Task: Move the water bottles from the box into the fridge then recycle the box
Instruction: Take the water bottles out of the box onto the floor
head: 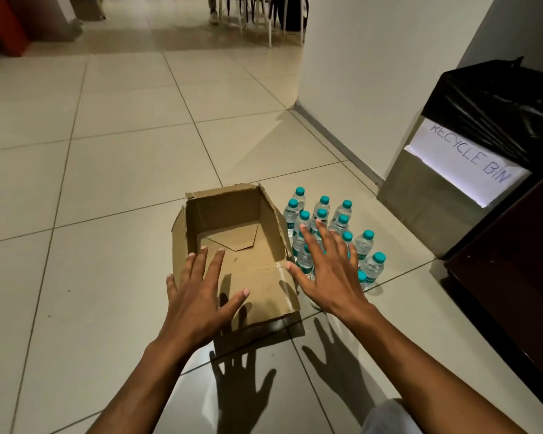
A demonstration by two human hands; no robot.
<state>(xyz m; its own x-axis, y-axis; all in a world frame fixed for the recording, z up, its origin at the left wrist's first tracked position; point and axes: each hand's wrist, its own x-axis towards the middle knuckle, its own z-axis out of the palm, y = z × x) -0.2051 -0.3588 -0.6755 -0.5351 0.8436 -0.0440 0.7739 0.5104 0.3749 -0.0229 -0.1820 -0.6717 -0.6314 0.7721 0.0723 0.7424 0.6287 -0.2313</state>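
An open brown cardboard box sits on the tiled floor with nothing inside it, its flaps folded outward. Several small clear water bottles with teal caps stand upright on the floor just right of the box. My left hand hovers flat over the box's near left corner, fingers spread, holding nothing. Spread the same way, my right hand is above the box's right edge and hides some of the nearer bottles. No fridge is in view.
A steel bin with a black liner and a paper sign reading "RECYCLE BIN" stands at the right against a white wall. A dark wooden cabinet is nearer on the right. Chair legs stand far back.
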